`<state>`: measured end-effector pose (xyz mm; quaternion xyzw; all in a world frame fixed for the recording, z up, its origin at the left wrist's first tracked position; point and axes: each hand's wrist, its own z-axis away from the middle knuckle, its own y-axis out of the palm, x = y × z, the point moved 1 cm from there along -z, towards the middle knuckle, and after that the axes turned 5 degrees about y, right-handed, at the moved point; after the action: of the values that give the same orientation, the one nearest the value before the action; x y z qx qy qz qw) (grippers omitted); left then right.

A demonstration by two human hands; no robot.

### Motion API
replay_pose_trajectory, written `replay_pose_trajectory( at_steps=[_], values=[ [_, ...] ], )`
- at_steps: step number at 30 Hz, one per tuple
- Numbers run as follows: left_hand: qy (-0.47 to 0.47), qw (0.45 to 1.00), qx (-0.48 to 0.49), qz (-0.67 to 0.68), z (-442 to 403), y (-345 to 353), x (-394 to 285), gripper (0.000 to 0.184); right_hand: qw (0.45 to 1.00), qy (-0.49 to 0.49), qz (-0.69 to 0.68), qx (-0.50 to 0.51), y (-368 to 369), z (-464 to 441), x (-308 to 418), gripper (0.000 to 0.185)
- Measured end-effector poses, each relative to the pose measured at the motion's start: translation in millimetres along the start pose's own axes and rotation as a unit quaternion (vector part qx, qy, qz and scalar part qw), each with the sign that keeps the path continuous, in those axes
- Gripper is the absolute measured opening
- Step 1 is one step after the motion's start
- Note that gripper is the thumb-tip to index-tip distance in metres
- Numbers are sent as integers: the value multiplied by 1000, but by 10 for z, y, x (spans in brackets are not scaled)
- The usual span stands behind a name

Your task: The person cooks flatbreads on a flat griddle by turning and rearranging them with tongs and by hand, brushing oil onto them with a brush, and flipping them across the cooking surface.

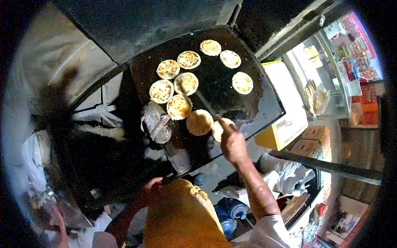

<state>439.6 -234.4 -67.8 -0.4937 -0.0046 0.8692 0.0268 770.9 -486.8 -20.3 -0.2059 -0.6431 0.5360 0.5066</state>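
Note:
Several round flatbreads lie on a dark griddle point(215, 93), most browned in patches. My right hand point(233, 142) is closed around the handle of a long thin tool that looks like a spatula point(204, 101). Its far end reaches a flatbread point(185, 82) in the middle of the group; blur hides whether it is under or on it. Below my right hand sits a pale flatbread point(218, 129), partly covered by the fingers, beside a browner flatbread point(199, 122). My left hand point(152, 186) is low by the griddle's near edge, its fingers mostly in shadow.
A grey, worn rounded object with a bar across it point(157, 122) rests at the griddle's left edge. To the right stand a yellow-edged box point(285, 107) and a glass display case point(318, 78). Below are white sacks point(289, 175) and a blue water jug point(231, 211). Another person's hand point(58, 217) shows lower left.

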Motion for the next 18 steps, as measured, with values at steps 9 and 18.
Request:
replay_pose_trajectory(
  at_steps=[9,18],
  values=[
    [195,977,-40,-70,-108,216,-19,38,988,93,116,51,-565,545,6,72],
    [81,994,-11,-78,-7,679,-308,37,970,203,130,17,-994,1495,-687,72]
  ],
)
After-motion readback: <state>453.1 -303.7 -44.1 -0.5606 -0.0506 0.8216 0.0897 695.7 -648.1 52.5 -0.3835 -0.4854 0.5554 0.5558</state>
